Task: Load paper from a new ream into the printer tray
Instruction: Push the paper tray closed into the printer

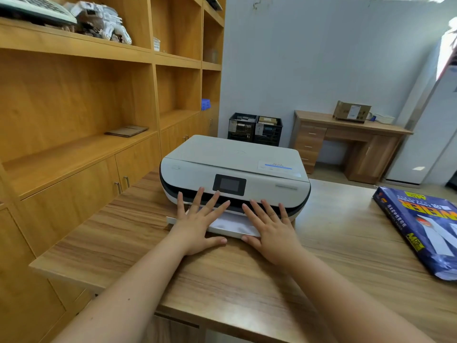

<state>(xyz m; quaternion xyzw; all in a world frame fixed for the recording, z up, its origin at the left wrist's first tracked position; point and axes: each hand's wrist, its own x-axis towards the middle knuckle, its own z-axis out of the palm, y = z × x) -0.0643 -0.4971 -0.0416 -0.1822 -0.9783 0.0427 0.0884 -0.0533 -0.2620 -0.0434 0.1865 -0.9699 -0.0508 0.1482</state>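
A white printer [235,167] with a small dark screen stands on the wooden table [247,276]. Its paper tray [231,229] sticks out a little at the front, with white paper showing in it. My left hand [197,224] lies flat on the tray's left part, fingers spread, thumb against the tray's front edge. My right hand [269,231] lies flat on the right part in the same way. Neither hand grips anything. The blue wrapped ream [422,229] lies at the table's right edge, its near end torn open.
Wooden shelving and cabinets [99,134] run along the left, close to the table. At the back wall stand two black crates [254,128] and a wooden desk [346,142] with a cardboard box [351,111] on it.
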